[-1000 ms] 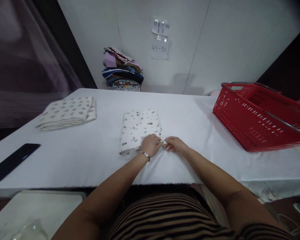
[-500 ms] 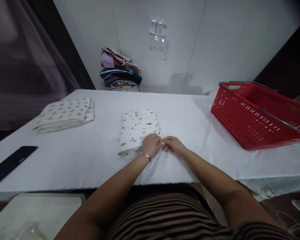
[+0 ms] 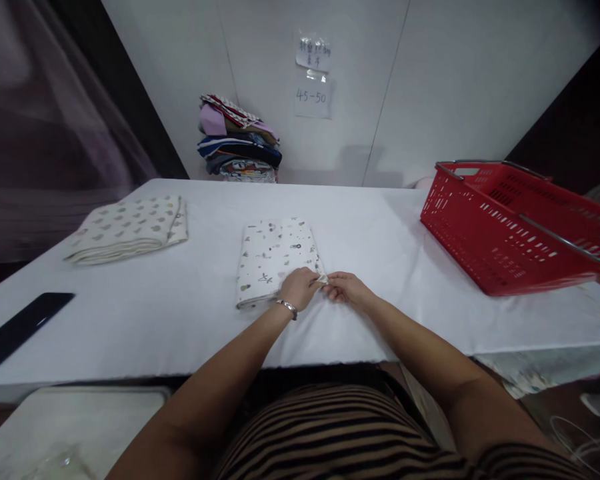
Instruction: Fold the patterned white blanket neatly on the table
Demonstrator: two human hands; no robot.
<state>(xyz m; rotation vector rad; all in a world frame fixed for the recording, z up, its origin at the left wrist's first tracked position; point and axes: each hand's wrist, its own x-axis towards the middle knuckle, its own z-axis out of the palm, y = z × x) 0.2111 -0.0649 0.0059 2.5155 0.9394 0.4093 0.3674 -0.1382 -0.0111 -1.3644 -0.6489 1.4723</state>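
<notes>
A folded white cloth (image 3: pixel 273 253) with small scattered prints lies flat in the middle of the table. My left hand (image 3: pixel 300 287), with a bracelet at its wrist, rests on the cloth's near right corner, its thumb and fingers closed on the edge there. Just to the right, my right hand (image 3: pixel 347 288) pinches the tip of that same corner between thumb and fingers. The two hands' fingertips nearly meet at the corner, and they partly hide it.
On the left lie another folded cloth (image 3: pixel 130 227) with leaf-like prints and a black phone (image 3: pixel 23 330). A red basket (image 3: pixel 510 233) with metal handles stands at the right of the white-covered table (image 3: pixel 380 233). Behind its far edge rises a stack of folded fabrics (image 3: pixel 240 143).
My left hand has shifted slightly left along the cloth, opening a small gap from the right fingertips. The right hand stays at the corner. The view has moved a little.
</notes>
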